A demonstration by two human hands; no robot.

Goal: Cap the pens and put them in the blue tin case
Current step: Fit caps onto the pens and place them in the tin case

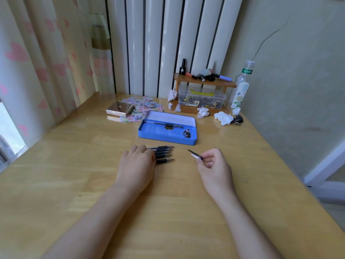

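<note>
An open blue tin case (149,135) lies on the wooden table, with one capped pen (164,124) inside along its far wall. In front of it, several uncapped pens (164,154) lie side by side, tips pointing right. My left hand (137,165) rests palm down over their barrels, hiding the left ends. To the right, my right hand (212,165) pinches a pen cap (196,156) between thumb and fingers, a little above the table and apart from the pen tips.
A metallic box (119,109) sits on scattered stickers (147,105) at the back left. A small wooden shelf (203,82), a clear storage box (201,99), a bottle (240,88), crumpled tissues (223,117) and keys (238,120) crowd the back right.
</note>
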